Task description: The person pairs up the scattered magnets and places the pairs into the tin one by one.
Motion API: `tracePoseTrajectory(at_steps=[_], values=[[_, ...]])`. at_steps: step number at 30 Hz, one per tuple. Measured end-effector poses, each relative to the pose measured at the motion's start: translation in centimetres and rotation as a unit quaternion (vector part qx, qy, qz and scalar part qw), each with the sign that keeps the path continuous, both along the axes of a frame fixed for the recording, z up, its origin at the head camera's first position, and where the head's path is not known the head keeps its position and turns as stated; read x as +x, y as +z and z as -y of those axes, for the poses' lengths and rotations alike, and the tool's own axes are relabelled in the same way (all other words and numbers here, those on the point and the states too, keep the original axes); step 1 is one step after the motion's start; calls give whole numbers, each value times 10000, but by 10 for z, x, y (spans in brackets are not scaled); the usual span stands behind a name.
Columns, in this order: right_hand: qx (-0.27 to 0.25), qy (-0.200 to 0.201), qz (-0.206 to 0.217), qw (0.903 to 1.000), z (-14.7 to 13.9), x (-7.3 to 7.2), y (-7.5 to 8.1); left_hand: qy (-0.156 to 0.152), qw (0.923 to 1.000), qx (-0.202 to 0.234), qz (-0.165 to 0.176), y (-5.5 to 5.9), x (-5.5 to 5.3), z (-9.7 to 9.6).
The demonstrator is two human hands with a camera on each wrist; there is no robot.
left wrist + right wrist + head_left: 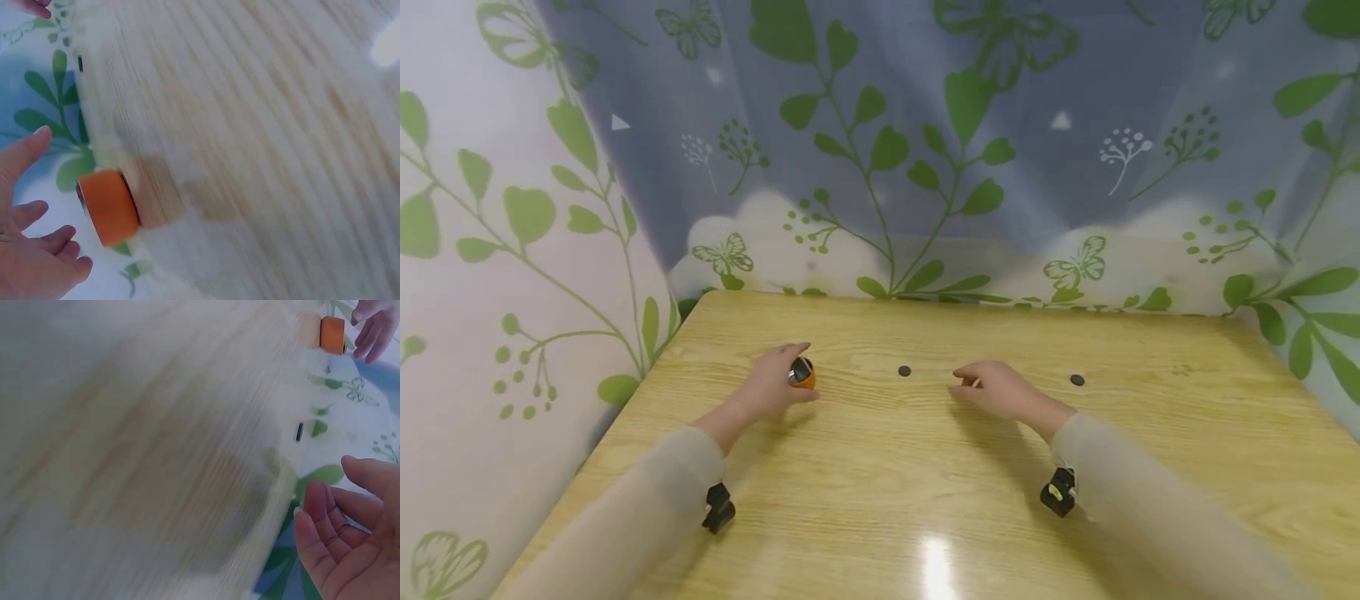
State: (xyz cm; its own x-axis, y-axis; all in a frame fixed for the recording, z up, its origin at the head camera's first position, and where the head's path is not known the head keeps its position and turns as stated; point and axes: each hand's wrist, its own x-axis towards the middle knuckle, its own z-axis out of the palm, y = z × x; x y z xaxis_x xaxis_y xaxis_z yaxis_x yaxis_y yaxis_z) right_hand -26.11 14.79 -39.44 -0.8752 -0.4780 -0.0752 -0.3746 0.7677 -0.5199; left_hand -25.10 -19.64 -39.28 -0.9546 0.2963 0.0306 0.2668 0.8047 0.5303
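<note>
A short orange cylinder with a dark, shiny top stands on the wooden table. Around it curves my left hand, thumb on the near side and fingers on the far side. The left wrist view shows a gap between that hand and the orange cylinder. My right hand hovers low over the table, fingers loosely bent and holding nothing. A small black disc lies flat between both hands. Another black disc lies to the right of my right hand.
The light wooden table reaches back to a printed cloth with green leaves and butterflies. A similar pale cloth hangs along the left side. Small black cameras are strapped at my wrists.
</note>
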Motion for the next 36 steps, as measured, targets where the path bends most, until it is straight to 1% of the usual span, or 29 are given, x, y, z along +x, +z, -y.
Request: tracePoseTrajectory(at_steps=[3, 5, 7, 10, 13, 16, 20, 23, 26, 27, 33, 36], values=[[11, -24, -47, 10000, -19, 4, 1, -77, 9998, 14, -166, 3, 2, -12], [47, -113, -81, 9999, -34, 5, 1, -135, 9995, 68, -291, 2, 3, -22], [78, -238, -136, 9996, -51, 5, 2, -238, 9989, 88, -401, 1, 1, -34], [144, -528, -237, 9982, -76, 2, 4, -467, 9972, 6, -590, -1, -2, -55], [176, -808, -285, 9962, -98, -1, 5, -666, 9958, -108, -612, -1, -7, -76], [267, -1052, -315, 9936, -116, -3, 6, -710, 9963, -169, -460, -4, -14, -93], [461, -1297, -256, 9902, -134, -6, 4, -637, 9973, -350, -115, -13, -27, -109], [617, -1433, -95, 9877, -142, -8, 1, -494, 9968, -613, 134, -18, -34, -118], [724, -1506, -37, 9859, -146, -12, -2, -333, 9952, -874, 277, -20, -40, -127], [719, -1531, -17, 9856, -146, -13, -3, -272, 9951, -894, 334, -21, -42, -129], [483, -1608, -57, 9858, -143, -20, -10, -59, 9959, -781, 451, -20, -51, -140], [375, -1619, 26, 9861, -138, -21, -12, -48, 9951, -898, 406, -20, -53, -143]])
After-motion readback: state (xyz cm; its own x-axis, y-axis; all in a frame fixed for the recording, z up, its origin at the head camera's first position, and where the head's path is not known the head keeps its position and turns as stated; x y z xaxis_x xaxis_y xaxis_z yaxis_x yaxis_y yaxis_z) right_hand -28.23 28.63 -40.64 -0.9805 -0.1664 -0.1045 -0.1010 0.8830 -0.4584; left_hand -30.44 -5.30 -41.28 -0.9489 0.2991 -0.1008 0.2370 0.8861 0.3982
